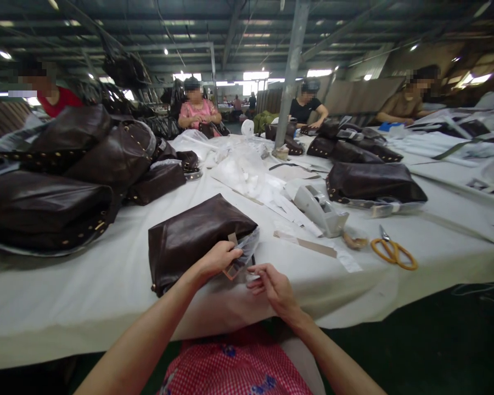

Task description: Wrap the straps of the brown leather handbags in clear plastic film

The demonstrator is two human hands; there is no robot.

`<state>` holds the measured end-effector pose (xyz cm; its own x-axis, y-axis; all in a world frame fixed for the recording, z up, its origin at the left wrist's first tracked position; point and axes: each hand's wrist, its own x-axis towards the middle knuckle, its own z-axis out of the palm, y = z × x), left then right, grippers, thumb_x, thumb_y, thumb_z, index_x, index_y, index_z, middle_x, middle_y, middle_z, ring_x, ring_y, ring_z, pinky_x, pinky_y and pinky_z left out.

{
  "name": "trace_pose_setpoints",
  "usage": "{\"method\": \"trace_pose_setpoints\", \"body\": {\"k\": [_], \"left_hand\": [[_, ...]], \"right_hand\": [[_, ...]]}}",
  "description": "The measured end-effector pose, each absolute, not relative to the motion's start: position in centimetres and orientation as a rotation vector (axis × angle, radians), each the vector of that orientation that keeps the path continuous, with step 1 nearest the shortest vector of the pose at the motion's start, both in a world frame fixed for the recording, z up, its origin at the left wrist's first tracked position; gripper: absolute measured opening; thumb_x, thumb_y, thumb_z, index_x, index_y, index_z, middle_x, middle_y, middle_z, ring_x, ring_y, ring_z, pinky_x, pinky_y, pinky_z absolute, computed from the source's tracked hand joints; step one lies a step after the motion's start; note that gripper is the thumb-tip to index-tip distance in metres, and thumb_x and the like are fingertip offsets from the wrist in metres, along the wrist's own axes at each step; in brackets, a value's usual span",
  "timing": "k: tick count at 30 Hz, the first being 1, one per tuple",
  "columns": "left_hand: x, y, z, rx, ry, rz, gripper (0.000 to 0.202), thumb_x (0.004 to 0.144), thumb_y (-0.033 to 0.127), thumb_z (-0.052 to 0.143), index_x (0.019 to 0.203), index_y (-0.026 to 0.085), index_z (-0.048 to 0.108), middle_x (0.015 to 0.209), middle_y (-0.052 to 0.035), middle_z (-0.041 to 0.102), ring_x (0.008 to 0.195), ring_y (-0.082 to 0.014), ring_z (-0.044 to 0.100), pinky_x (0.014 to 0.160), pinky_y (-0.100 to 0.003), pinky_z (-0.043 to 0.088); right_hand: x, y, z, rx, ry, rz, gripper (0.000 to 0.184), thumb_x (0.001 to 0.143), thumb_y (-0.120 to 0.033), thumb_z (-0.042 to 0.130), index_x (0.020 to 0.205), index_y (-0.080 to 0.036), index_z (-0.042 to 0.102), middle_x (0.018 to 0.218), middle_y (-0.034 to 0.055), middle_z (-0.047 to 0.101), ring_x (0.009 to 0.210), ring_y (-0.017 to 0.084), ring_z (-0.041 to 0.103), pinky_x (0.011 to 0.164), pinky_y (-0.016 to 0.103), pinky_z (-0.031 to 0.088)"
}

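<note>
A dark brown leather bag (197, 236) lies on its side at the front of the white-covered table. At its right end my left hand (221, 259) is closed on clear plastic film (249, 245). A small tan strip (233, 238) sticks up beside my thumb, and a brownish flat piece (230, 272) shows under the fingers. Just to the right, my right hand (274, 286) has its fingers bent together at a small whitish translucent piece (253, 277). Whether that piece is joined to the film, I cannot tell.
Orange-handled scissors (394, 254), a grey tape dispenser (319, 208) and a tan strip (313, 245) lie to the right. Another brown bag (376, 182) sits behind them. Brown bags (45, 203) are piled at left. Crumpled white plastic (242, 170) covers the middle. A post (290, 71) rises beyond; several people sit around.
</note>
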<state>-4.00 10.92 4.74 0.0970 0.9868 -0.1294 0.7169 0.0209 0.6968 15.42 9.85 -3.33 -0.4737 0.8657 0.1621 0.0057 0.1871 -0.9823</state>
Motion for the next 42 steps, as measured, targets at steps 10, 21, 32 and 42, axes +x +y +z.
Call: {"method": "trace_pose_setpoints", "body": {"k": [10,21,32,42], "left_hand": [[-4.8,10.9,5.4,1.788,1.624,0.471,0.028,0.079,0.037,0.045,0.063,0.016,0.054,0.063,0.0013,0.049,0.06,-0.0141,0.045,0.054,-0.026,0.031],[-5.0,10.5,5.2,1.863,1.591,0.461,0.025,0.081,0.03,0.046,0.069,0.014,0.061,0.068,-0.0028,0.059,0.064,-0.0161,0.052,0.056,-0.025,0.035],[-4.9,8.9,4.2,1.876,1.576,0.697,0.022,0.089,0.033,0.047,0.086,0.015,0.059,0.083,-0.0044,0.065,0.076,-0.0172,0.06,0.067,-0.024,0.044],[-5.3,8.3,2.7,1.891,1.628,0.864,0.044,0.09,0.027,0.046,0.133,0.02,0.036,0.099,-0.009,0.069,0.093,-0.0248,0.066,0.082,-0.034,0.049]], "right_hand": [[15.2,10.9,-1.1,-0.86,-1.29,1.828,0.038,0.067,-0.05,0.077,0.084,-0.019,0.064,0.099,0.0053,0.068,0.085,0.023,0.071,0.07,0.034,0.059],[13.3,12.7,0.8,-0.741,-1.815,1.367,0.012,0.085,-0.028,0.055,0.081,-0.021,0.063,0.07,-0.0005,0.063,0.066,0.015,0.062,0.065,0.028,0.055],[11.7,13.0,0.9,-0.621,-2.175,0.725,0.015,0.086,-0.019,0.052,0.084,-0.022,0.067,0.116,0.0093,0.055,0.088,0.018,0.059,0.082,0.032,0.048],[11.6,14.8,1.7,-0.735,-2.204,1.111,0.009,0.083,-0.024,0.054,0.085,-0.021,0.061,0.108,0.0068,0.064,0.085,0.018,0.062,0.069,0.029,0.051]]}}
